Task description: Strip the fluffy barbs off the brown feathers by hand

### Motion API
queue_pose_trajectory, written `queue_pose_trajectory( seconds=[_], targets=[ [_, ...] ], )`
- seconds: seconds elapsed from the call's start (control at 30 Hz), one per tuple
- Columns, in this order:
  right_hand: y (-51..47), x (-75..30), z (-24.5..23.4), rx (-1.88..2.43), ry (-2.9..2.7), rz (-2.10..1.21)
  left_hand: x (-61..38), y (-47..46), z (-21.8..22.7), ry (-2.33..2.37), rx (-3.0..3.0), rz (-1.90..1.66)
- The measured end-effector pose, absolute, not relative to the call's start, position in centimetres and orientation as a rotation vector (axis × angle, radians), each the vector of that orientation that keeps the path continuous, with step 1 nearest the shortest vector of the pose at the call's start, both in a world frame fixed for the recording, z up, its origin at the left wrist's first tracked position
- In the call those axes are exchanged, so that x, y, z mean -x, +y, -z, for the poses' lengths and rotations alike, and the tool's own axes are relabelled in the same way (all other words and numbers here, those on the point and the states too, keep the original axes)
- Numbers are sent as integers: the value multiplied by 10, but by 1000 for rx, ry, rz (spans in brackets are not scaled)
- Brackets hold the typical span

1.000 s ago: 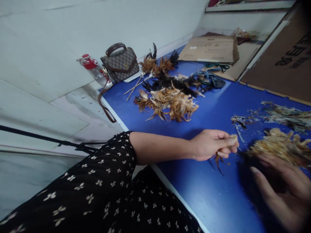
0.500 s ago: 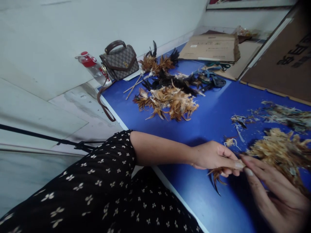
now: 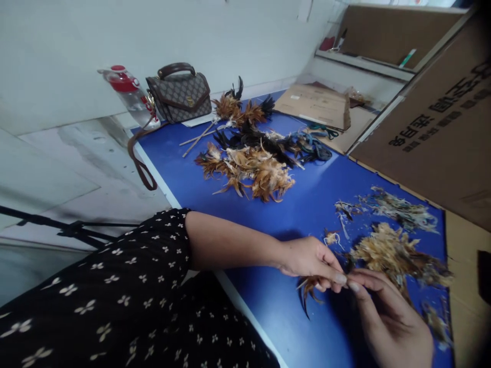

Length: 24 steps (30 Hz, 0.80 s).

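Note:
My left hand [image 3: 316, 263] is closed around a small bunch of brown feathers [image 3: 309, 291], whose dark curved tips stick out below the fingers. Against the left thumb tip, my right hand [image 3: 391, 312] pinches at the other end of the bunch; the fingertips hide the exact spot. Just beyond the hands lies a pile of pale tan feathers [image 3: 387, 250]. A small tuft with white thread [image 3: 330, 238] rests beside the left knuckles.
Brown feather bundles [image 3: 253, 171] and black feathers [image 3: 261, 140] lie farther back on the blue table [image 3: 314, 199]. Feather scraps [image 3: 402, 207] sit at the right. A handbag [image 3: 180, 94], bottle [image 3: 132, 94], flat cardboard [image 3: 312, 105] and large carton [image 3: 429, 112] stand around the edges.
The view has swung to the right, so things appear farther left and more of the carton shows. My hands still meet at the feather bunch, with the right fingertips slightly shifted.

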State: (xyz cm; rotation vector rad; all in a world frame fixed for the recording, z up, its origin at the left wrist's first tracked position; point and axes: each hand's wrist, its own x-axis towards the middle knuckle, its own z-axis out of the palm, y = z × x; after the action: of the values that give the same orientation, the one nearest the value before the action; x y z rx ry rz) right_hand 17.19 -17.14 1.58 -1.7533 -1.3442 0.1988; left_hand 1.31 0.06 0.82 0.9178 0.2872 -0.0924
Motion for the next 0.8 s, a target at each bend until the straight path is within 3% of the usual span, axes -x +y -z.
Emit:
queue_pose_trajectory(
  seconds=[0.47,0.8],
  targets=[
    [-178,-159,-14,1860,-815,-367,-18,0,-5,348,-886,-8],
    [-175,-151,-17,1872,-875,-393,-18,-2,5,351,-947,-32]
  ],
)
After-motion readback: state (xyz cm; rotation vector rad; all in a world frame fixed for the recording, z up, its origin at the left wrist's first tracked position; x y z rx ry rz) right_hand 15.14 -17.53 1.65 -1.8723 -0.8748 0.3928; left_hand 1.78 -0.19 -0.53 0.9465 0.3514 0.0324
